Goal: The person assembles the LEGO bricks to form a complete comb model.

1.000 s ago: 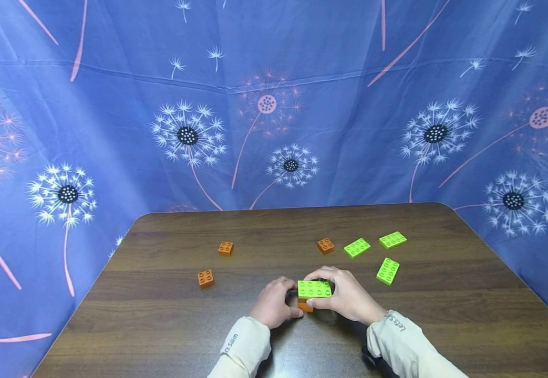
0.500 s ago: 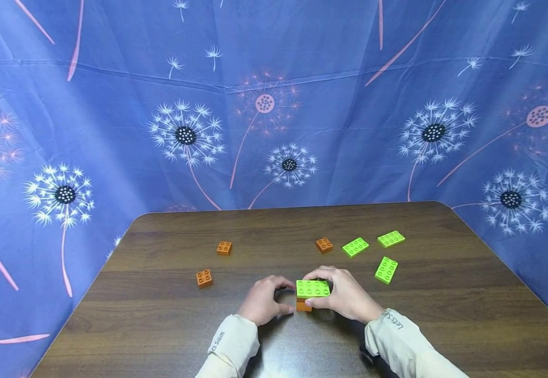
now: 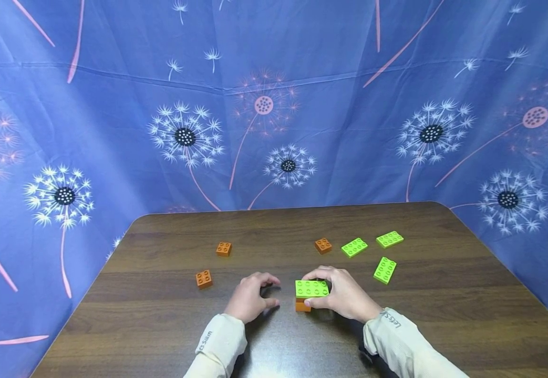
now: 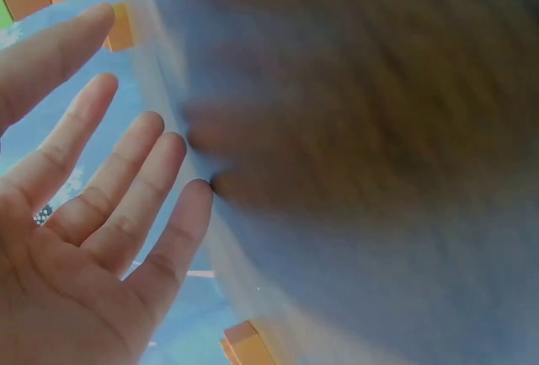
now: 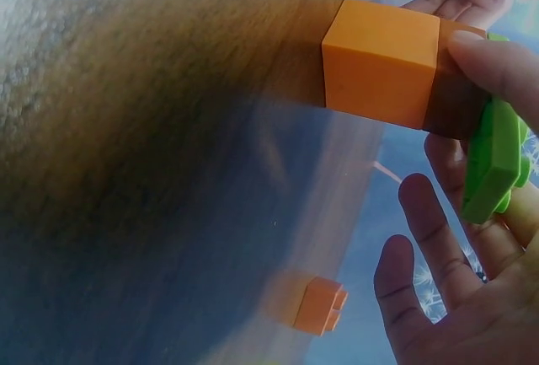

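Pinching an orange stack [image 3: 303, 308] capped by a lime brick [image 3: 311, 288] on the bench's [image 3: 160, 336] near half, the right hand [image 3: 348, 296] apparently steadies it; the wide left hand [image 3: 249, 298] likely must fetch a loose brick [image 3: 204, 279] next.

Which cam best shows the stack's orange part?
Right wrist: the orange part shows largest, though the right thumb overlaps it. Head: only a strip beneath the green brick. Left wrist: cut off at the frame's top-left corner.
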`<state>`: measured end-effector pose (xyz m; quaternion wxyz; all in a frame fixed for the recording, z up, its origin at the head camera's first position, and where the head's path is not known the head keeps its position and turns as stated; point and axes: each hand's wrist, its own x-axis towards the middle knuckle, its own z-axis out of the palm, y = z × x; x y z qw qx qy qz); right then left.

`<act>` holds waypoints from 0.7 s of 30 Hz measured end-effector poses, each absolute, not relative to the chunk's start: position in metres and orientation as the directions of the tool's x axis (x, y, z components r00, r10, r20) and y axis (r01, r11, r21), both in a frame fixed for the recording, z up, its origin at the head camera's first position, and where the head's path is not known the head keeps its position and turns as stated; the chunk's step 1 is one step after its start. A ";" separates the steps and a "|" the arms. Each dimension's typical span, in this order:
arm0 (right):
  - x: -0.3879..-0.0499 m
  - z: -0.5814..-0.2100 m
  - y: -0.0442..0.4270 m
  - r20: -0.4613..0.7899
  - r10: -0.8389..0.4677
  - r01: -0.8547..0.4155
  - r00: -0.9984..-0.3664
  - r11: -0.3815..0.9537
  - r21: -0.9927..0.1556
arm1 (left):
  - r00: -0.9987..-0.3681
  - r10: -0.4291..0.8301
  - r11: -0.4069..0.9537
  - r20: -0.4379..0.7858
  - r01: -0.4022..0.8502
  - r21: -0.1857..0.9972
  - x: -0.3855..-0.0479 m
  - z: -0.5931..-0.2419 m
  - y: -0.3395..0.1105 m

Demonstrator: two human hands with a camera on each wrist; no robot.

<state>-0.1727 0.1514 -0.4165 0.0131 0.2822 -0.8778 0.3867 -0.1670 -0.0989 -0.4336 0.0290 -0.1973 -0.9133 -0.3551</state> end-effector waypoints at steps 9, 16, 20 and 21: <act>-0.174 -0.416 0.152 0.232 -0.479 -0.494 -0.846 0.544 -0.678 | -0.922 0.310 0.654 0.233 0.385 0.652 -0.170 -0.434 -0.105; -0.174 -0.414 0.152 0.219 -0.484 -0.489 -0.847 0.550 -0.677 | -0.930 0.269 0.683 0.250 0.368 0.632 -0.170 -0.429 -0.114; -0.174 -0.414 0.152 0.203 -0.485 -0.478 -0.851 0.551 -0.684 | -0.945 0.214 0.713 0.246 0.323 0.622 -0.170 -0.427 -0.121; -0.174 -0.414 0.152 0.199 -0.485 -0.475 -0.851 0.551 -0.686 | -0.949 0.199 0.720 0.243 0.309 0.621 -0.170 -0.427 -0.123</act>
